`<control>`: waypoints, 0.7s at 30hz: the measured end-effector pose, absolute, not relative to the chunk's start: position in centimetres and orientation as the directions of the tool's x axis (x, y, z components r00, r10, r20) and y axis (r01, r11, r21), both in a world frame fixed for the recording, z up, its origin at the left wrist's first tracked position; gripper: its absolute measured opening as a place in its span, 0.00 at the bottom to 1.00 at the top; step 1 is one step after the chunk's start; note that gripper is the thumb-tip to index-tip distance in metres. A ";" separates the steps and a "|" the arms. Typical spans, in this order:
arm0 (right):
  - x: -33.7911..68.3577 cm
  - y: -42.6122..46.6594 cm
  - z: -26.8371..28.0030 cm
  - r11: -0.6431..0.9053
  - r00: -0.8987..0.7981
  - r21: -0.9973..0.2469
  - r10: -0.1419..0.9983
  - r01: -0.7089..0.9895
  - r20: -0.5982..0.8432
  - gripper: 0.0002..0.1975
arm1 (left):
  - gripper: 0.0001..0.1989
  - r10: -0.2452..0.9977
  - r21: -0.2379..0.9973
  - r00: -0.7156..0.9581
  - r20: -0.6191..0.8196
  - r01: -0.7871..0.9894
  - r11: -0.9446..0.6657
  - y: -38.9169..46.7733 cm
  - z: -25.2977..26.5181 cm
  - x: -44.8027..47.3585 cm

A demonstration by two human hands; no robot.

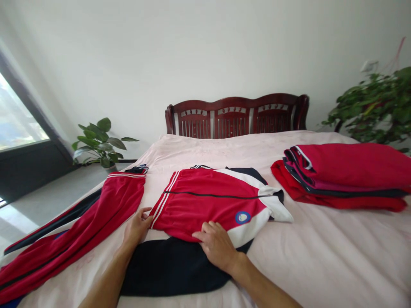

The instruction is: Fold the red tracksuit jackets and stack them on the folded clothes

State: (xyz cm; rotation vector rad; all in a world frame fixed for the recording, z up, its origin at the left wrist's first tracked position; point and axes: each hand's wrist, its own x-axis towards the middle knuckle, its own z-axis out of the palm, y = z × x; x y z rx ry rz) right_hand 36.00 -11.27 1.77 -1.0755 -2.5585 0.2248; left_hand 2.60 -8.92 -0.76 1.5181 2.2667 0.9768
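Note:
A red, white and black zip-up track jacket [192, 207] lies front up on the bed, its collar pointing right. Its striped hem is at the left, and a round blue badge [243, 217] sits on the chest. One black sleeve [173, 267] stretches along the near side. At the hem's near corner, my left hand [138, 227] is closed on the fabric in a pinch. My right hand [215, 244] has its fingers bent over the near side edge of the jacket's body, gripping the cloth; its thumb is partly hidden.
To the left lie red track garments [105, 209] with dark and white parts. A stack of folded clothes [349, 167] rests at the right on the pink bedsheet [302, 248]. Behind are a wooden headboard [233, 117] and leafy plants [99, 141] on both sides.

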 end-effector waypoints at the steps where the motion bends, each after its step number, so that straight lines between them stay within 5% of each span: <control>1: 36.1 -11.2 1.7 0.710 -0.659 -0.285 0.704 0.644 0.263 0.14 | 0.20 0.891 0.636 -0.422 0.165 0.736 0.231 -8.9 -0.8 2.6; 10: 37.1 -11.7 2.7 0.738 -0.704 -0.327 0.669 0.590 0.240 0.14 | 0.12 0.903 0.466 -0.344 0.256 0.863 0.196 -9.9 0.3 3.3; 14: 37.3 -12.2 3.1 0.720 -0.690 -0.354 0.685 0.596 0.232 0.16 | 0.12 0.881 0.349 0.007 0.473 0.917 -0.195 -10.6 1.4 5.0; 17: 37.4 -12.0 3.5 0.696 -0.684 -0.417 0.699 0.585 0.208 0.13 | 0.13 0.870 0.406 0.306 0.386 0.791 -0.458 -10.7 1.9 7.0; 21: 38.5 -10.6 4.3 0.636 -0.672 -0.534 0.723 0.558 0.160 0.20 | 0.13 0.877 0.448 0.420 0.233 0.755 -0.480 -10.6 2.1 8.7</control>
